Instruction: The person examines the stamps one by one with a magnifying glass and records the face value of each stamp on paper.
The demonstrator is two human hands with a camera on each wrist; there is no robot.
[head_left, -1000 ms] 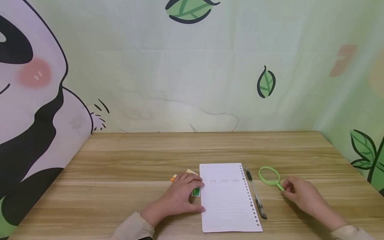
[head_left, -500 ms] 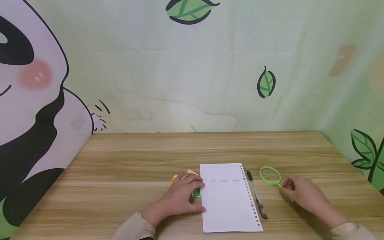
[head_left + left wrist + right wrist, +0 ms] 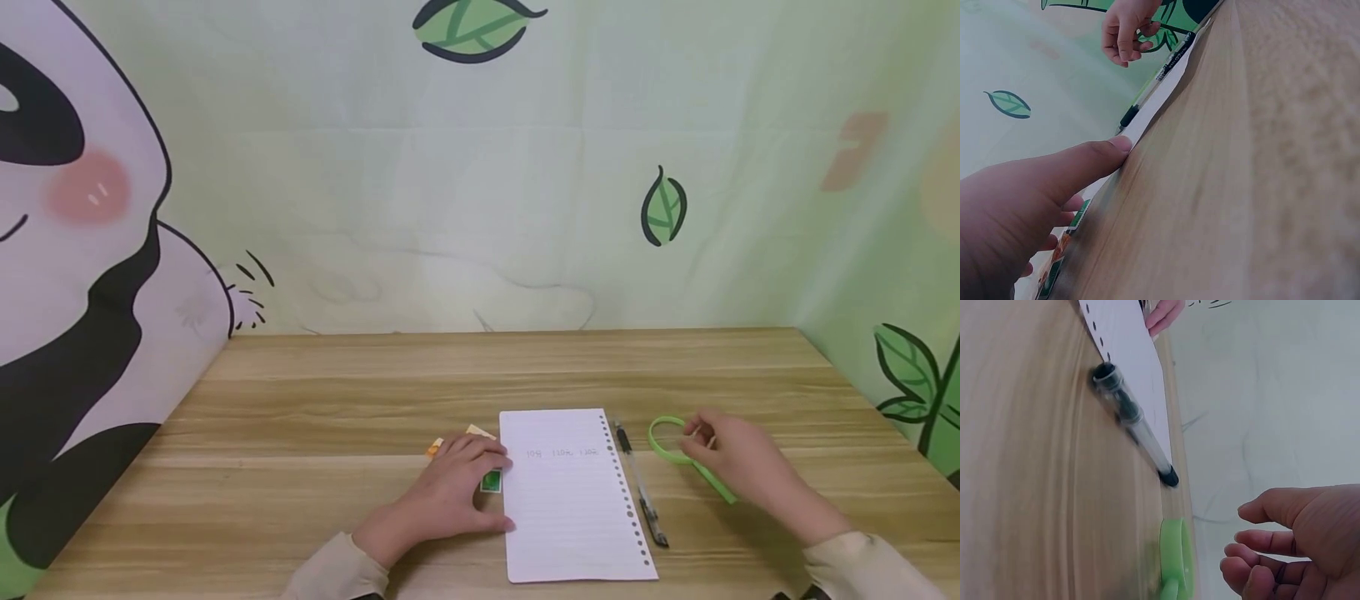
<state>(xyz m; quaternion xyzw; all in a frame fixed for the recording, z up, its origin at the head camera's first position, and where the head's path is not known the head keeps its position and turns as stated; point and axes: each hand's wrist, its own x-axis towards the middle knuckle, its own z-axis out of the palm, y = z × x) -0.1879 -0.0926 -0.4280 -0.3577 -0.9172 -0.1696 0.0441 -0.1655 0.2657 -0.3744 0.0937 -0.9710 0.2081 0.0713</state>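
A: Biggest first! Pale green backdrop behind, wood-grain table below. Next?

B: White ruled sheet, flat on the wood, holes down the right edge. Light, limp, probably quick to crease; best pinned near an edge.

A: And the hands?

B: Left hand at the sheet's left edge, thumb well apart from lightly bent fingers, nothing clamped. Pressing or just resting? Cannot tell. Right hand hovering over the magnifying glass, fingers loosely bent, thumb parted from them, nothing in the grasp.

A: Magnifying glass, then. Where, and how to take hold?

B: Flat on the table, right of the sheet, ring partly hidden by the right hand. Looks light, stiff, smooth, maybe slippery; best pinched mid-handle, clear of the ring.

A: Smaller now!

B: Slim pen in between, rigid, likely to roll; best pinched round the barrel. Last, small printed cards, partly covered by the left hand: thin, probably easy to bend, best taken by the edges.
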